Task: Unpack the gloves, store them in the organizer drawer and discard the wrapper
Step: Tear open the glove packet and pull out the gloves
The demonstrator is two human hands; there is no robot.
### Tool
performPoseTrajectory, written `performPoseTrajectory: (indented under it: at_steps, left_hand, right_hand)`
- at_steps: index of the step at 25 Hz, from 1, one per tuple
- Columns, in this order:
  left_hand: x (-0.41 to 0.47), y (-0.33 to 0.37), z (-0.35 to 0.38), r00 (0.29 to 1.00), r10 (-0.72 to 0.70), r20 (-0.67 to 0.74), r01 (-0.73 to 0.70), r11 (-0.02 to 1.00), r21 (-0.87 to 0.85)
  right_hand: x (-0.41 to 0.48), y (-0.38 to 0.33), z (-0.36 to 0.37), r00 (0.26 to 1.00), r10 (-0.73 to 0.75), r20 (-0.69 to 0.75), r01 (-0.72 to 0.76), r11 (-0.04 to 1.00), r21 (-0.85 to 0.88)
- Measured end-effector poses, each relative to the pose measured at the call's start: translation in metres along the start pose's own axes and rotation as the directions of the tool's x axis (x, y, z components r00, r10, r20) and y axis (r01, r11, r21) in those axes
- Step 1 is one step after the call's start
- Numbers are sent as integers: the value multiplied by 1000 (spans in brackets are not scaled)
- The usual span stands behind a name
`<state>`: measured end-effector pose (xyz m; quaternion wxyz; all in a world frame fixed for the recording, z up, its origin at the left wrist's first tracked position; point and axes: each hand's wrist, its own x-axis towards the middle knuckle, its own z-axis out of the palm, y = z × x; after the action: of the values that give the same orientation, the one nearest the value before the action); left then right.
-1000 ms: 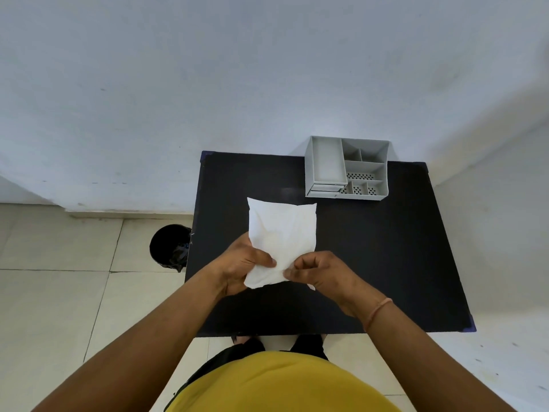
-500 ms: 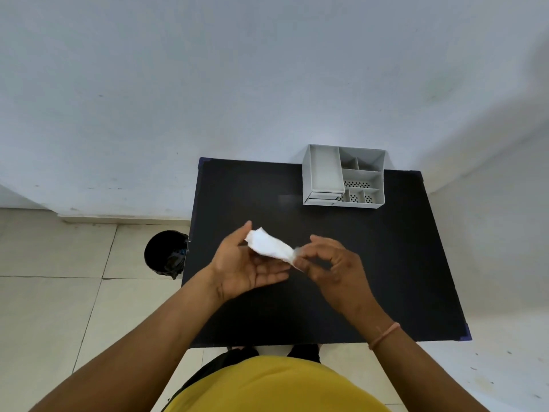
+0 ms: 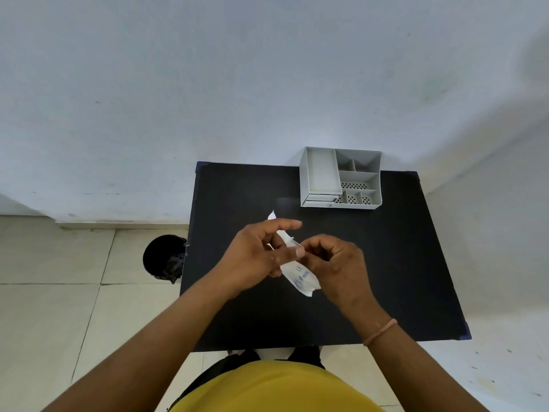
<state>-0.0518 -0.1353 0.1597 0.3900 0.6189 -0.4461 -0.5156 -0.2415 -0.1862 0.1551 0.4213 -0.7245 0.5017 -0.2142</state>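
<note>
I see both hands, left hand point(image 3: 258, 257) & right hand point(image 3: 332, 263), fingers clamped on glove pkt point(image 3: 300, 273) above surface point(image 3: 401, 263); still sealed afaict, so unpacking, organizer point(image 3: 341, 178) drawer, bin point(image 3: 163, 257) all left

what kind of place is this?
Probably a bare indoor room set up as a work spot: small black table against a plain wall, tiled floor, black bin beside it.

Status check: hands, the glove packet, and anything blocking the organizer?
Left hand and right hand both grip the white glove packet above the black table. Packet unopened as far as visible. Grey organizer unobstructed.
</note>
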Motion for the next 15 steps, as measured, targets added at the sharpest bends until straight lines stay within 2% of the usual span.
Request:
performPoseTrajectory:
  at_steps: [3,5,7,8,9,10,12,13,14,15]
  left_hand:
    - [7,2,-13,996,22,82,-19,999,-37]
    - [6,1,-21,992,21,126,-9,995,-95]
    - [4,0,-28,983,22,183,6,988,-152]
    - [4,1,-30,978,26,207,7,988,-155]
    - [4,2,-32,973,35,229,-1,989,-146]
    - [4,4,-33,966,46,253,-13,991,-131]
    - [5,8,-34,952,66,298,-40,995,-94]
    - [5,11,-34,944,67,322,-45,996,-75]
    - [6,12,-33,935,63,349,-47,997,-55]
    - [7,14,-32,923,60,379,-53,998,-31]
  right_hand:
    - [0,-3,-3,998,60,4,-60,996,72]
    - [-2,-6,-8,983,182,33,-184,950,250]
    - [-7,-7,-12,939,329,97,-332,799,501]
    - [-9,-7,-16,914,387,123,-382,716,585]
    - [-11,-6,-19,895,427,130,-411,676,611]
    - [-12,-4,-23,890,443,111,-422,703,573]
    - [-15,1,-32,921,389,20,-375,874,309]
    - [-18,3,-35,950,310,-37,-305,947,99]
    - [-21,5,-37,978,185,-99,-198,969,-149]
    - [-24,6,-38,991,14,-134,-63,930,-363]
